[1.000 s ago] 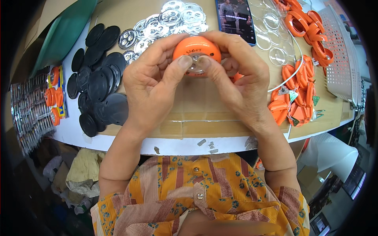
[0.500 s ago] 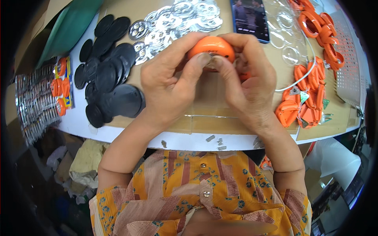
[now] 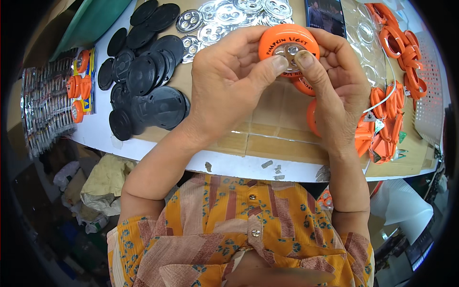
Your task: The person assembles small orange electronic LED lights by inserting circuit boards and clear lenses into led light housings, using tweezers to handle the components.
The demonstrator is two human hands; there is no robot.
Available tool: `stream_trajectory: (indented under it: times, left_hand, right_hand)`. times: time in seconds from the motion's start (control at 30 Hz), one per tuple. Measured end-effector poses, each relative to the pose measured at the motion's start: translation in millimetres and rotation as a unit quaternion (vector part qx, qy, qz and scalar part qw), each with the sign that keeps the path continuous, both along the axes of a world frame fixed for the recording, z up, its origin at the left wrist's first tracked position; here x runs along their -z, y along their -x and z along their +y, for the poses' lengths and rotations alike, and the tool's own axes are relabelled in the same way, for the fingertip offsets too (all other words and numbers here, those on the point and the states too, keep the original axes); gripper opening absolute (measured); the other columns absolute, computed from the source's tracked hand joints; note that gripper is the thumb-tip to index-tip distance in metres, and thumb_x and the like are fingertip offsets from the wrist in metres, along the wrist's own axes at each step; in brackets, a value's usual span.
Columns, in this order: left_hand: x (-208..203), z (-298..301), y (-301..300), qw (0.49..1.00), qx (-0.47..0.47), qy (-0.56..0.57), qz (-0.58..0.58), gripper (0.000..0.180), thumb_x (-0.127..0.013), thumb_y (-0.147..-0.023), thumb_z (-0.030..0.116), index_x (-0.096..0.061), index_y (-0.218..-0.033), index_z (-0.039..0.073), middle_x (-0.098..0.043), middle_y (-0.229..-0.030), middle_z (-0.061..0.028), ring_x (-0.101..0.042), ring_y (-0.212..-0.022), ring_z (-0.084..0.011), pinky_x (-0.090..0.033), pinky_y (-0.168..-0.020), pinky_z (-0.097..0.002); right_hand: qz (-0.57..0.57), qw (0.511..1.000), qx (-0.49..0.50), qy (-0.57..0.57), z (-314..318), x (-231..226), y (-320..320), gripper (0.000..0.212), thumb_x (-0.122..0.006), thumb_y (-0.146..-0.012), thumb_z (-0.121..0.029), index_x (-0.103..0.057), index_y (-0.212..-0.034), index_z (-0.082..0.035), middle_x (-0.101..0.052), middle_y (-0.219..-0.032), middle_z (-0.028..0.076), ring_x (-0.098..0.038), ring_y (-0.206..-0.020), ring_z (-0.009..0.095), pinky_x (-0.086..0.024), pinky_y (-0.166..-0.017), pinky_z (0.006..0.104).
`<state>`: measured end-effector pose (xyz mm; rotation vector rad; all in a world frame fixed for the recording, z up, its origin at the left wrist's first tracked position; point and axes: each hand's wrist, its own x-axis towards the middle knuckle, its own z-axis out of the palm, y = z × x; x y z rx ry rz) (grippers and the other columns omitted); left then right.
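Note:
Above the middle of the table, both hands hold a round orange puck light (image 3: 289, 34) with dark lettering on its rim. Its face is turned toward me, and a silver reflector with LED holes shows in its centre. My left hand (image 3: 224, 91) grips its left side, thumb pressing on the central face. From the other side, my right hand (image 3: 342, 86) wraps round the rim, its thumb on the face beside the left one. Below the light, partly hidden by my right hand, are more orange pieces (image 3: 311, 117).
Black round covers (image 3: 141, 76) pile at left, silver reflectors (image 3: 224, 14) at the back. A phone (image 3: 325, 18) stands beside clear lenses (image 3: 366, 32). Orange rings (image 3: 393, 42), orange housings (image 3: 382, 143), a white cable (image 3: 389, 95) and a white basket (image 3: 427, 103) lie right. Packaged strips (image 3: 48, 105) sit far left.
Both hands and the orange light have shifted right. The light has tilted, so its lettered rim and reflector now face me, with both thumbs on the face.

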<state>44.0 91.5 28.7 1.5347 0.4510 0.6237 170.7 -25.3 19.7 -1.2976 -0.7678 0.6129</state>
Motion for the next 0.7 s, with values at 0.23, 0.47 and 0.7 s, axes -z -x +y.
stream_trajectory:
  times: [0.23, 0.47, 0.7]
  left_hand:
    - [3, -5, 0, 0.997, -0.019, -0.073, -0.033, 0.04, -0.064, -0.098, -0.004, -0.054, -0.135, -0.013, -0.068, -0.122, -0.0173, -0.068, -0.112, -0.02, -0.056, -0.098, -0.0296]
    - [13, -7, 2, 0.992, -0.023, -0.116, -0.044, 0.045, -0.063, -0.098, -0.005, -0.052, -0.141, -0.009, -0.067, -0.128, -0.0169, -0.068, -0.112, -0.0182, -0.055, -0.099, -0.0289]
    - [18, -9, 1, 0.989, -0.057, -0.125, -0.047, 0.041, -0.063, -0.097, -0.007, -0.056, -0.138, -0.01, -0.068, -0.124, -0.0157, -0.068, -0.11, -0.0167, -0.055, -0.096, -0.0276]
  right_hand:
    - [-0.127, 0.991, 0.033, 0.034, -2, -1, 2, 0.04, -0.07, -0.095, 0.002, -0.056, -0.132, 0.006, -0.067, -0.121, 0.013, -0.069, -0.101, 0.013, -0.056, -0.085, 0.0249]
    - [-0.237, 0.968, 0.056, 0.062, -5, 3, 2, 0.041, -0.073, -0.091, 0.006, -0.058, -0.129, 0.006, -0.065, -0.109, 0.006, -0.067, -0.085, 0.006, -0.054, -0.07, 0.0181]
    - [-0.252, 0.961, 0.096, 0.067, 1, 2, 8, 0.033, -0.074, -0.091, 0.005, -0.062, -0.122, 0.005, -0.06, -0.099, 0.0, -0.057, -0.075, 0.001, -0.047, -0.062, 0.014]
